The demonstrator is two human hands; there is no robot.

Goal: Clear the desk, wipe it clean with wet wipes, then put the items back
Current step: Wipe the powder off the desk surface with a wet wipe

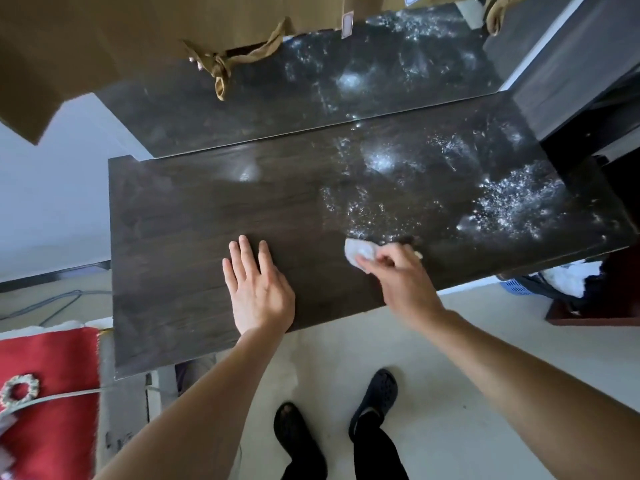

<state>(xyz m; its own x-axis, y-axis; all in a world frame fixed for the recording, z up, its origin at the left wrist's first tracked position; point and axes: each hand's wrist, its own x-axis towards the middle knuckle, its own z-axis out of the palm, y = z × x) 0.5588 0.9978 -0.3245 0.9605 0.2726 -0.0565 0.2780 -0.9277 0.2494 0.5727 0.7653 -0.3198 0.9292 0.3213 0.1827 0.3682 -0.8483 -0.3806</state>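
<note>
You are in the wiping step, by the look of it; the desk (180, 237) carries nothing but your hands and the wet wipe (358, 252), so the clearing seems done and putting the items back is not yet begun; your right grip (401, 275) is clamped on the wipe, fingers curled over the bunched white wad and pressing it to the wood near the front edge, right of centre; the wrist is bent, with the forearm coming in from the lower right; your left grip (258, 292) holds nothing; it lies palm down, fingers straight and slightly apart, flat on the desk to the left of the wipe and not touching it, likely as a brace; the wet speckles (512, 202) glisten over the right half and the far side, while the left half looks dull and probably unwiped; the next move, I judge, calls for drawing the wipe leftward in overlapping passes under steady pressure, and lifting the left grip off that patch first so no strip is missed beneath the palm.
</note>
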